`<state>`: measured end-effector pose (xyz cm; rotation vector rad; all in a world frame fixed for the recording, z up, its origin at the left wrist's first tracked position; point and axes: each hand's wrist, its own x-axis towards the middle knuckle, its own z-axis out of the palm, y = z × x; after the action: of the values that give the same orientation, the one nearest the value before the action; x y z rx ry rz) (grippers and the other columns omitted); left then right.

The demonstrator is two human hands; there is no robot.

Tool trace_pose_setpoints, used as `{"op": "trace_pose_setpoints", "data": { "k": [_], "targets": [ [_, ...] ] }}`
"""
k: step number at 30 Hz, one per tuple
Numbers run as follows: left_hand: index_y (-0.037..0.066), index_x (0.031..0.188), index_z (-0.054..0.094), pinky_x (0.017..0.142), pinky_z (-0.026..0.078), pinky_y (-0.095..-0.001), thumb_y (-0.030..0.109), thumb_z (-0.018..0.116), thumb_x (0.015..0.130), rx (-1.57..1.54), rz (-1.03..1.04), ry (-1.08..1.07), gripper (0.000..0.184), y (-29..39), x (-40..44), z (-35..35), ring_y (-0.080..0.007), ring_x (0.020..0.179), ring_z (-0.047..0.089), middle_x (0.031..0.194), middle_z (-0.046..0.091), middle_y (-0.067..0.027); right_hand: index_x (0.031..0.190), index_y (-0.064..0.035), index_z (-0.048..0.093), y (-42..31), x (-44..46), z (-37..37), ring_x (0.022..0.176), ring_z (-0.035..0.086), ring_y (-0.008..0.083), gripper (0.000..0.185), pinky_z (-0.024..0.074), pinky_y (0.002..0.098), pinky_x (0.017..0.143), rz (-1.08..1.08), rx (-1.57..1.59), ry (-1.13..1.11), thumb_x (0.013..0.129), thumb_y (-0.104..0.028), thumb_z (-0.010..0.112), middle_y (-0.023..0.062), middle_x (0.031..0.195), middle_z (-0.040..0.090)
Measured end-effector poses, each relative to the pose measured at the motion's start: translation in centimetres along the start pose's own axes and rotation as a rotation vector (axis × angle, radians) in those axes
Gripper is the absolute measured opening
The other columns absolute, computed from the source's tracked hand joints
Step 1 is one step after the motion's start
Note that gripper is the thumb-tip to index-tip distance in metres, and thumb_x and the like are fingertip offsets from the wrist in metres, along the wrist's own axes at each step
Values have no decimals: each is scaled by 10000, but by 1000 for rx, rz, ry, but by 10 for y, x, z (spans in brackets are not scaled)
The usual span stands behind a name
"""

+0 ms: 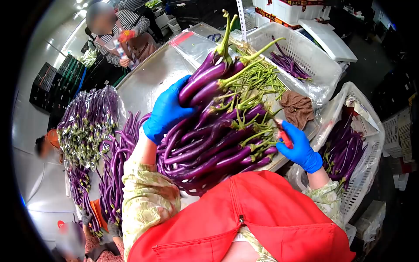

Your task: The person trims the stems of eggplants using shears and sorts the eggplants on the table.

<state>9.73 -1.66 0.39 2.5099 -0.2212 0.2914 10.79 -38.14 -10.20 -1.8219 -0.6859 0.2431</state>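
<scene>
Head view: the left hand (168,111), blue-gloved, has its fingers clamped round a few eggplants (205,85), stems pointing away from the wearer, above a big pile (209,148) at the near edge of the table (144,87). Beside the pile's stem ends, the right hand (301,148) has its fingers closed on a red tool (286,139). Near the table's right edge I see loose stems (264,81) and a brown cloth (297,109).
</scene>
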Motion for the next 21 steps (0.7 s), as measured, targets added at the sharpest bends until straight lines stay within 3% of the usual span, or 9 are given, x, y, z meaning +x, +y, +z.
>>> {"op": "trace_pose_setpoints", "data": {
  "k": [3, 4, 5, 8, 11, 16, 19, 21],
  "targets": [
    [32, 1283, 462, 919, 448, -351, 192, 728, 653, -49, -57, -41, 702, 19, -5, 3, -289, 1034, 592, 1127, 599, -180, 1318, 0, 434, -10, -1, 8, 1034, 581, 127, 561, 453, 253, 864, -15, -82, 28, 791, -20, 622, 108, 1143, 584],
    [29, 1281, 464, 920, 448, -345, 186, 727, 655, -70, -83, -59, 697, 26, -7, 5, -277, 1030, 595, 1125, 602, -176, 1326, 8, 422, 1, 1, 11, 1071, 567, 118, 571, 447, 234, 874, -11, -63, 41, 791, -4, 620, 106, 1175, 580],
    [23, 1287, 461, 927, 438, -334, 163, 729, 651, -134, -117, -79, 704, 31, -8, 9, -247, 1032, 581, 1132, 599, -160, 1332, 16, 412, -1, 2, 16, 1102, 552, 118, 581, 441, 239, 892, 116, 171, 42, 791, -12, 624, 104, 1213, 570],
    [11, 1294, 460, 940, 415, -304, 91, 726, 644, -348, -198, -119, 707, 42, -11, 21, -173, 1027, 545, 1136, 593, -106, 1338, 28, 401, -2, 4, 21, 1099, 554, 121, 595, 442, 241, 896, 55, 115, 57, 791, -26, 628, 108, 1224, 566],
    [12, 1299, 456, 941, 413, -297, 71, 726, 646, -526, -234, -175, 709, 45, -14, 31, -162, 1025, 539, 1138, 591, -91, 1330, 35, 412, -5, 4, 25, 1078, 565, 123, 585, 444, 240, 889, 38, 92, 60, 790, -29, 627, 108, 1199, 581],
    [17, 1311, 432, 905, 440, -309, 172, 761, 634, -371, -216, -171, 768, 19, -19, 51, -207, 984, 581, 1098, 606, -145, 1306, 41, 443, -6, 2, 25, 1005, 588, 118, 556, 454, 242, 854, 110, 115, 46, 787, -32, 627, 104, 1133, 612],
    [18, 1314, 432, 906, 441, -304, 155, 757, 636, -446, -212, -129, 765, 15, -20, 52, -205, 986, 580, 1097, 607, -145, 1306, 39, 442, 10, -5, 23, 978, 589, 113, 552, 455, 238, 838, 58, 81, 83, 791, -38, 625, 103, 1125, 612],
    [18, 1307, 444, 927, 431, -302, 85, 736, 653, -544, -231, -124, 719, 24, -21, 46, -170, 1003, 554, 1117, 592, -97, 1303, 40, 442, 19, -6, 22, 990, 593, 122, 552, 456, 242, 844, 66, 15, 90, 790, -43, 625, 113, 1120, 614]
  ]
}}
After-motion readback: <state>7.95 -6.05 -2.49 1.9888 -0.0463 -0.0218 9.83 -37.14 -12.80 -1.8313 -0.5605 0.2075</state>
